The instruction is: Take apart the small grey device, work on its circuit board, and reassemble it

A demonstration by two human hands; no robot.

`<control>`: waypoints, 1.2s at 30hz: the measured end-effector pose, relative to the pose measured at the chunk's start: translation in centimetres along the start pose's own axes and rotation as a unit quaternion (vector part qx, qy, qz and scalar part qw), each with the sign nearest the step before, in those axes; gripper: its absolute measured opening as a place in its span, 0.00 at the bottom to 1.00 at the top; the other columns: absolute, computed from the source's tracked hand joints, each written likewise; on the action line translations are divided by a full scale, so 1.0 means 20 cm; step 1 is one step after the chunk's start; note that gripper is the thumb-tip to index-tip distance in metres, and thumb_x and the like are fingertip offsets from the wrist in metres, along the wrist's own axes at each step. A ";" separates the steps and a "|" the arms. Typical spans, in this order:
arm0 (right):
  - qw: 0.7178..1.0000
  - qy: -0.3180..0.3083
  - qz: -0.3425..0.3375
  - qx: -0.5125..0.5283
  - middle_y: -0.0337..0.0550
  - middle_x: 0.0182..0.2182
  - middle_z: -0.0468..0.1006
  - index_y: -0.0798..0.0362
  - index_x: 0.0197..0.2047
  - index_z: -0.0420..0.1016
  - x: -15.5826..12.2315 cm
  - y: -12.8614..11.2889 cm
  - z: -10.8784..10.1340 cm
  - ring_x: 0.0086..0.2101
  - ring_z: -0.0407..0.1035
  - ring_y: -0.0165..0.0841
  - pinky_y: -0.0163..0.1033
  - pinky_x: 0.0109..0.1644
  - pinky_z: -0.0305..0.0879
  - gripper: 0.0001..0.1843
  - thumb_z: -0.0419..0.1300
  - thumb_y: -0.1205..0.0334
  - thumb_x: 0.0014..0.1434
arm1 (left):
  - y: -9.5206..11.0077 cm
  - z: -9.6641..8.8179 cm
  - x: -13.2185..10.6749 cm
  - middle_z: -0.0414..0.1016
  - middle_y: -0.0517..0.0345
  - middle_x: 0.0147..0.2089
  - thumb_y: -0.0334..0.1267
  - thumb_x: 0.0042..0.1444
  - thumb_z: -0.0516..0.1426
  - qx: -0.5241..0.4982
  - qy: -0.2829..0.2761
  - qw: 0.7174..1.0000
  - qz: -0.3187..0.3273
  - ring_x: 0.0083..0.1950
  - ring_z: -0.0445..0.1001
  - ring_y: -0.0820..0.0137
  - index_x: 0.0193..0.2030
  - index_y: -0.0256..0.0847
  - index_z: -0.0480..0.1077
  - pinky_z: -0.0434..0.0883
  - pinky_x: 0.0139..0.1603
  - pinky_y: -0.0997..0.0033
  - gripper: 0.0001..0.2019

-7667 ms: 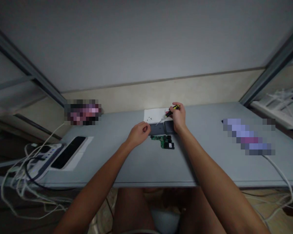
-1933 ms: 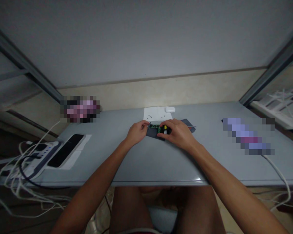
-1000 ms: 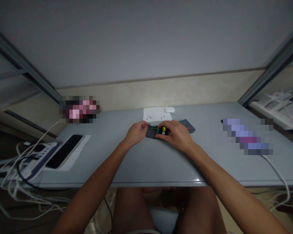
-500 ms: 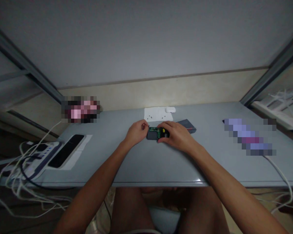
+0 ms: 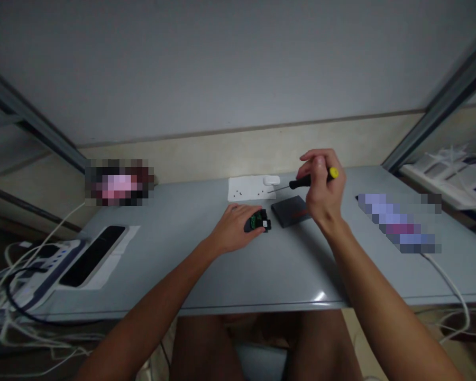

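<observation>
My left hand (image 5: 237, 227) is closed over a small dark device whose green circuit board (image 5: 256, 220) is exposed. A black block with a white patch shows at its right end; the rest lies under my fingers. Raised to the right, my right hand (image 5: 325, 185) grips a screwdriver (image 5: 301, 182) with a black handle and yellow end cap. The thin shaft points left and down, its tip over or on the right part of a white paper (image 5: 244, 189). Several tiny dark screws (image 5: 238, 193) lie on that paper. Below my right hand sits a dark grey flat cover (image 5: 287, 212).
A white earbud case (image 5: 272, 180) rests on the paper's back right. To the left are a phone (image 5: 95, 256), a power strip (image 5: 55, 267) and tangled cables. A blurred-out slab (image 5: 399, 219) with a white cable lies right. The wall stands behind the desk.
My right hand has left the device and risen to the right, now holding the screwdriver. My left hand has shifted from the device's left edge to wrap over it. The dark cover is more exposed.
</observation>
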State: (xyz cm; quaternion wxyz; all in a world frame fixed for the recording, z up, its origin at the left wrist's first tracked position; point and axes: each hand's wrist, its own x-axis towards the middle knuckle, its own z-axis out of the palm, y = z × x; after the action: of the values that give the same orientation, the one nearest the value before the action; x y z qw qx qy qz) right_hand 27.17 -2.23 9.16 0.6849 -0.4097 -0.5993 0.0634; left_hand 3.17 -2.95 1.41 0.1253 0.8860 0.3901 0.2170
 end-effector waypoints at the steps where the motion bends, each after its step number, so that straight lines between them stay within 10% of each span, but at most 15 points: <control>1: 1.000 -0.020 0.017 -0.009 0.38 0.29 0.72 0.48 0.43 0.76 0.01 0.01 0.02 0.29 0.70 0.33 0.42 0.36 0.67 0.29 0.49 0.33 0.78 | 0.00 0.00 0.00 0.81 0.47 0.69 0.48 0.71 0.66 -0.003 -0.002 1.000 -0.003 0.69 0.77 0.54 0.71 0.47 0.72 0.61 0.76 0.48 0.25; 7: 0.993 -0.037 0.098 -0.046 0.35 0.24 0.69 0.48 0.32 0.70 -0.06 0.10 0.13 0.27 0.65 0.32 0.40 0.35 0.59 0.33 0.49 0.29 0.76 | -0.02 0.00 0.00 0.82 0.52 0.67 0.47 0.66 0.71 -0.023 0.004 1.000 0.004 0.68 0.78 0.54 0.69 0.51 0.74 0.60 0.76 0.46 0.27; 36: 0.956 -0.132 0.146 -0.218 0.47 0.32 0.85 0.47 0.42 0.83 -0.17 0.23 0.13 0.31 0.75 0.41 0.42 0.38 0.56 0.26 0.55 0.35 0.74 | -0.05 0.03 0.00 0.84 0.52 0.65 0.48 0.64 0.73 -0.038 0.032 0.999 -0.011 0.68 0.79 0.55 0.66 0.51 0.74 0.61 0.76 0.45 0.26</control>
State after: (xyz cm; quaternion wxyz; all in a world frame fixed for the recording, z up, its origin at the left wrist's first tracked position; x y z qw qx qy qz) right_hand 25.88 0.06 3.40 0.4769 -0.6201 -0.6172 0.0843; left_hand 2.84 -2.29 0.43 0.1484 0.8692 0.3949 0.2580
